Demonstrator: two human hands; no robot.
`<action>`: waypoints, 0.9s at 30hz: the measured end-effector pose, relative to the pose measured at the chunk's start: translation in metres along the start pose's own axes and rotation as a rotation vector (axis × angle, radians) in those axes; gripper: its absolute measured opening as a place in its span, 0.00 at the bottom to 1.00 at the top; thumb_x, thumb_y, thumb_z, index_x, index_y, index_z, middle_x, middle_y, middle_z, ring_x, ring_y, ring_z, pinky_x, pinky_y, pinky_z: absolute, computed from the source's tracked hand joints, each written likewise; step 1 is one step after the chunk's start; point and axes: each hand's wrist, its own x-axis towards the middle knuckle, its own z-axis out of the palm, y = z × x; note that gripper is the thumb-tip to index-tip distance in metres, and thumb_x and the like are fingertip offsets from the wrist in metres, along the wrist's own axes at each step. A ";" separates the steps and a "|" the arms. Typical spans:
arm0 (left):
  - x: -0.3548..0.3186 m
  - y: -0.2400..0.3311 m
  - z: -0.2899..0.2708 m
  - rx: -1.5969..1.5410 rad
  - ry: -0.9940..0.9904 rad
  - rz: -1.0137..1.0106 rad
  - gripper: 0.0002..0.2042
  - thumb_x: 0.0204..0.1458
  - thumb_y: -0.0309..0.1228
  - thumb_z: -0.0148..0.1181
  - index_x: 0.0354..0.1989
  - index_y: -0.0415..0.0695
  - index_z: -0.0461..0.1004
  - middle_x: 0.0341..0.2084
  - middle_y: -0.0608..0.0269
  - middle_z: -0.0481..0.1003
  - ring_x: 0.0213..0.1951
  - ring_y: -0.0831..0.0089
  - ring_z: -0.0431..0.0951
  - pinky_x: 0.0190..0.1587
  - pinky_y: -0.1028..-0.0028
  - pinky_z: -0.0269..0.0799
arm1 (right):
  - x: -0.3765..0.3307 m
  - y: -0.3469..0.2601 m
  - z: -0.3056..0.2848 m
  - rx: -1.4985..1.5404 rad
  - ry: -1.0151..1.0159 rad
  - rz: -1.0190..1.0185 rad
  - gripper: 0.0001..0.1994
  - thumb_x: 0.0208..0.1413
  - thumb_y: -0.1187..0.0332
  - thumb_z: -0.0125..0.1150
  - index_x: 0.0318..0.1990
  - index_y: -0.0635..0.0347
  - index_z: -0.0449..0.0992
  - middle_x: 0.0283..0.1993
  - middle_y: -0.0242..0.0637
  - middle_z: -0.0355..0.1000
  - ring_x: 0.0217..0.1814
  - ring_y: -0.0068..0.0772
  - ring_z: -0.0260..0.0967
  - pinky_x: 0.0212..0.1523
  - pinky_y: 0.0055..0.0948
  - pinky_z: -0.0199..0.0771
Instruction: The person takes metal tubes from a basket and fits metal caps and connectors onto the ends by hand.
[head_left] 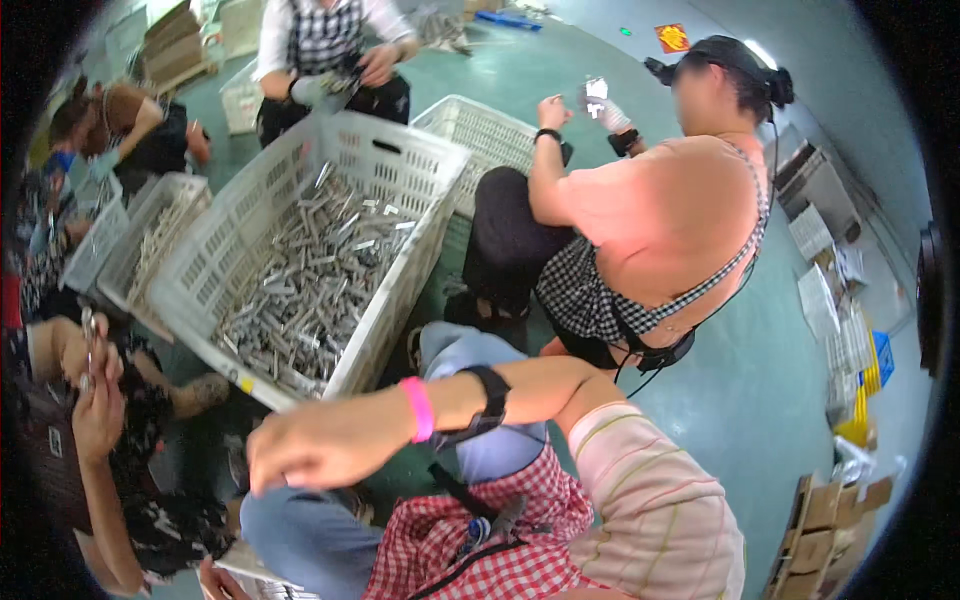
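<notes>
My right hand [325,443], with a pink band and a black strap on its wrist, reaches leftward over my knees, below the near corner of a large white crate [400,318]. It is palm down and blurred; its fingers curl under, so I cannot make out whether anything is in them. Small silvery metal pieces [315,280] lie in a loose heap inside the crate. At the lower edge, what seems to be my left hand [218,580] shows only in part, beside a white slatted basket [268,585]. Its grip is hidden.
To the left a co-worker's hands [95,405] hold up a shiny metal piece. A person in a peach top [660,230] crouches at the right; another in a checked apron [330,45] is behind the crate. More white crates [480,135] stand around. Cardboard boxes [825,530] line the right.
</notes>
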 end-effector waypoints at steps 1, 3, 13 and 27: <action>0.021 0.014 -0.001 -0.030 -0.047 0.165 0.10 0.49 0.22 0.55 0.41 0.38 0.71 0.22 0.55 0.74 0.21 0.67 0.72 0.26 0.72 0.70 | 0.010 0.007 0.013 -0.081 0.058 -0.323 0.06 0.47 0.75 0.50 0.33 0.62 0.70 0.26 0.41 0.65 0.30 0.39 0.66 0.34 0.33 0.64; 0.064 0.035 0.012 -0.132 -0.320 0.394 0.11 0.48 0.24 0.45 0.40 0.39 0.69 0.26 0.56 0.70 0.28 0.72 0.72 0.28 0.71 0.67 | 0.017 -0.001 0.027 -0.074 -0.121 -0.360 0.09 0.37 0.78 0.50 0.28 0.59 0.73 0.18 0.36 0.67 0.25 0.37 0.67 0.34 0.32 0.67; 0.137 0.205 0.158 -0.199 -1.156 1.116 0.05 0.43 0.30 0.54 0.28 0.46 0.70 0.18 0.61 0.68 0.24 0.61 0.72 0.24 0.65 0.66 | 0.000 -0.010 0.170 -0.249 -0.058 -0.434 0.20 0.59 0.56 0.43 0.43 0.69 0.63 0.37 0.50 0.64 0.41 0.40 0.63 0.44 0.33 0.63; 0.140 0.188 0.172 -0.295 -1.474 0.595 0.13 0.47 0.33 0.56 0.41 0.43 0.72 0.24 0.52 0.73 0.27 0.55 0.73 0.28 0.65 0.68 | 0.005 -0.032 0.150 0.738 -0.188 -0.150 0.18 0.53 0.58 0.54 0.35 0.67 0.62 0.29 0.44 0.65 0.34 0.31 0.63 0.34 0.31 0.63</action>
